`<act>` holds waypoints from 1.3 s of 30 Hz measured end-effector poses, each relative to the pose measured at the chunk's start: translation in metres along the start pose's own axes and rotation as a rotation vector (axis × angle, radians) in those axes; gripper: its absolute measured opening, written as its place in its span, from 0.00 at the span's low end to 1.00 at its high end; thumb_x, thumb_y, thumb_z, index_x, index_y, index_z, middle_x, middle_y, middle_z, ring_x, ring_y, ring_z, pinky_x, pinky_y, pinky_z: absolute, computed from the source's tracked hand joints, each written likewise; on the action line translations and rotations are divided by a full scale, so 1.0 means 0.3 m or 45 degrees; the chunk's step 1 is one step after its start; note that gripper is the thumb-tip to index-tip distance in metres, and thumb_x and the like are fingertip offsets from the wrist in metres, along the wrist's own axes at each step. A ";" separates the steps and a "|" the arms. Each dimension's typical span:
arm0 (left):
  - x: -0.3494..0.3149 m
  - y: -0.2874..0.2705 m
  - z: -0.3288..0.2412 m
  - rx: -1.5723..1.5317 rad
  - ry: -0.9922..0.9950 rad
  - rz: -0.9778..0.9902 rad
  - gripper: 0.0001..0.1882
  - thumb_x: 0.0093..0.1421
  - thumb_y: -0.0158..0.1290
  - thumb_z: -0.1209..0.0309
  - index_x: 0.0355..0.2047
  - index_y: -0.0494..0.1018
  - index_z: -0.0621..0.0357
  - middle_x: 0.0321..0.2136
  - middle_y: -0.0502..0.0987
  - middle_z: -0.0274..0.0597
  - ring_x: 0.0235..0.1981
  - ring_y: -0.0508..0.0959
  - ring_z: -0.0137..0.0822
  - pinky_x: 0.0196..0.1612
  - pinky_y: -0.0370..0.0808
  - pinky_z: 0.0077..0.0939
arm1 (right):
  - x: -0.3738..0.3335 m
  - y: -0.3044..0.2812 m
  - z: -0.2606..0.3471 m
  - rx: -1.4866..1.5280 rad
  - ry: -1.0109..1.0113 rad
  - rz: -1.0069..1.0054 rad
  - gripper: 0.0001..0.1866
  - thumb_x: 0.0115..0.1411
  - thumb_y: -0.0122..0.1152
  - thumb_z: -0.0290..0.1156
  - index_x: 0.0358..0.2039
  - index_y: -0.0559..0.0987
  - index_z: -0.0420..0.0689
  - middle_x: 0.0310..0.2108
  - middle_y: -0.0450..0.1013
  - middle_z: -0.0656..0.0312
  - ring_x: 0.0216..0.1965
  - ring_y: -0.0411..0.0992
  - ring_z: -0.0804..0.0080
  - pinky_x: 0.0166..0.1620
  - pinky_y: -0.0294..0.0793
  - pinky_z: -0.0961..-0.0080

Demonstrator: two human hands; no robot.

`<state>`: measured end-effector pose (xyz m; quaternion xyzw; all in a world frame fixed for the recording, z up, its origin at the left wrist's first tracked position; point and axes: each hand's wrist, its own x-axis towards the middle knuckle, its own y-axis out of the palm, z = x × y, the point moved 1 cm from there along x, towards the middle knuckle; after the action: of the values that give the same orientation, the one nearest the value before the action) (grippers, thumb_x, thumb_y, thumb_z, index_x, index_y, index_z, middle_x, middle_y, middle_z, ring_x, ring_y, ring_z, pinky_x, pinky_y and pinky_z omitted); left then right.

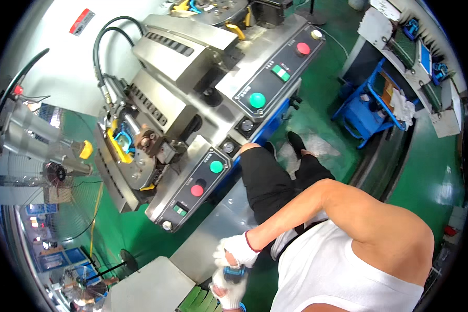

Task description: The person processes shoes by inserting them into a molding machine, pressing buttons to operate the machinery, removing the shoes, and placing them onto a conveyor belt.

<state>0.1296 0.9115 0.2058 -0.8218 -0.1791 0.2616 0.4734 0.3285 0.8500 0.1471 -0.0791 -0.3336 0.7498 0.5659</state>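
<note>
One big silver-grey metal machine (187, 67) is standing beside the legs (269, 179); one blue metal cart (360, 115) is standing right of it. Two rectangular black control panels (268, 87) are lining the machine's front. The white-gloved right hand (236, 250) and left hand (228, 289) are grasping one small blue-and-black piece (234, 272) in front of the machine, apart from it. Handling this piece is apparently the step in hand; the next move is probably calling for a steady two-handed grip. The panels are carrying two round red buttons (303, 49) and two green ones.

Glossy green floor (418, 190) spreads all round, catching a streak of light (445, 183) at three o'clock. A white wall (62, 62) rises at ten, a wire-caged fan (55, 172) stands at nine, a pale worktop (145, 288) at seven, a blue cart (360, 108) between two and three.
</note>
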 end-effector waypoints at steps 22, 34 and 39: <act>2.016 -0.515 0.111 0.488 -0.216 -0.392 0.41 0.68 0.56 0.48 0.71 0.60 0.63 0.64 0.70 0.62 0.63 0.73 0.57 0.65 0.68 0.46 | -0.772 -0.164 0.155 1.531 0.828 -1.649 0.30 0.62 0.73 0.34 0.62 0.74 0.39 0.50 0.77 0.65 0.49 0.72 0.77 0.54 0.74 0.75; 1.722 -0.816 0.209 0.155 -0.093 -0.845 0.43 0.61 0.66 0.53 0.67 0.65 0.69 0.60 0.76 0.60 0.58 0.77 0.53 0.63 0.71 0.44 | -0.700 -0.221 0.151 1.751 1.187 -1.516 0.18 0.61 0.76 0.38 0.44 0.83 0.39 0.37 0.77 0.69 0.36 0.70 0.82 0.39 0.72 0.78; 1.072 -0.732 0.005 -0.122 0.062 -1.040 0.33 0.66 0.63 0.61 0.65 0.68 0.68 0.57 0.76 0.56 0.53 0.77 0.47 0.62 0.71 0.40 | -0.725 -0.147 0.099 1.739 1.114 -1.491 0.25 0.59 0.76 0.27 0.56 0.78 0.41 0.44 0.79 0.67 0.41 0.75 0.79 0.44 0.77 0.75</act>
<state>0.3753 1.1940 0.3128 -0.7103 -0.4913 0.0239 0.5036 0.4243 0.6479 0.1393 0.1707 0.4200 0.2887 0.8433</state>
